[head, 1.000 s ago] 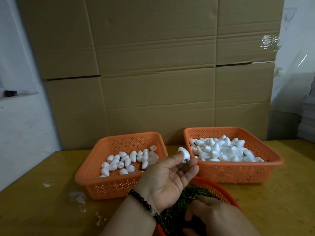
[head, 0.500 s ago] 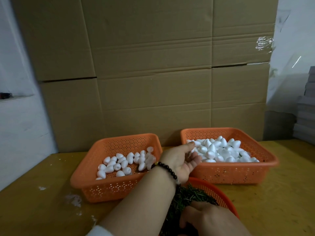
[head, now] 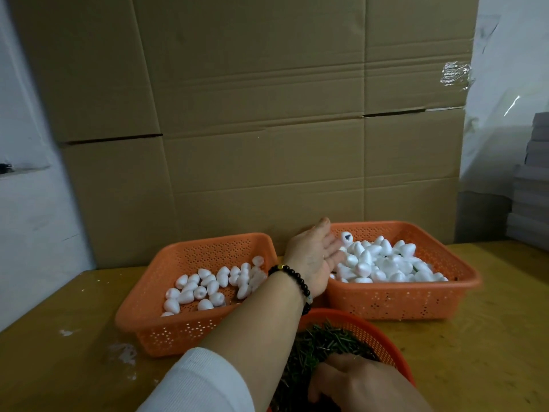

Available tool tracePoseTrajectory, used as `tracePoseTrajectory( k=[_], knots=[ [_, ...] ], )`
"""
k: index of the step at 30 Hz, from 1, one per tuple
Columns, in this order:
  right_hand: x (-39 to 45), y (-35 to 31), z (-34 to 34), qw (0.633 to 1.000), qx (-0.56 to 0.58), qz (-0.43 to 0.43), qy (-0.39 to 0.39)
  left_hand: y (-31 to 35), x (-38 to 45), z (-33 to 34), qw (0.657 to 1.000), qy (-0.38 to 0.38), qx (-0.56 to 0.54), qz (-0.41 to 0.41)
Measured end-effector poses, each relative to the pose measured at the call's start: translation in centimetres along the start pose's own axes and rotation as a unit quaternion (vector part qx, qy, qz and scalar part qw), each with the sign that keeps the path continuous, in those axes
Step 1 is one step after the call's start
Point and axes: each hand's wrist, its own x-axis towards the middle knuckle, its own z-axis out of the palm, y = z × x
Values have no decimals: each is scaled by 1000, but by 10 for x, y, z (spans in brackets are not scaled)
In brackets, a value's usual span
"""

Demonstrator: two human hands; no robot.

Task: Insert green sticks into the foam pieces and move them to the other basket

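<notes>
My left hand (head: 315,254) reaches out over the left rim of the right orange basket (head: 395,298), fingers spread and holding nothing. A white foam piece (head: 346,237) with a dark spot on its end lies just off the fingertips, on the heap of foam pieces (head: 383,263). The left orange basket (head: 142,319) holds a looser layer of white foam pieces (head: 208,285). Near me, my right hand (head: 362,385) is down in the round orange basket (head: 383,337) of green sticks (head: 320,343). Its fingertips are buried among them.
All three baskets sit on a yellow wooden table (head: 490,352). A wall of stacked cardboard boxes (head: 267,129) stands right behind the two square baskets. Grey stacked boards (head: 531,188) rise at the far right. White crumbs (head: 124,352) lie on the table's left.
My left hand held a foam piece with a stick near the round basket, then carried it forward to the right basket. Its fingers have opened and the piece now lies in that basket.
</notes>
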Motion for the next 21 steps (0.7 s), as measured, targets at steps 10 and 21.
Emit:
tracePoseTrajectory(
  k=[10, 21],
  knots=[
    [-2, 1, 2, 999, 23, 4, 43, 28, -9, -70, 968, 129, 203, 70],
    [-1, 1, 3, 998, 43, 15, 43, 79, -24, -148, 574, 43, 805, -146]
  ],
)
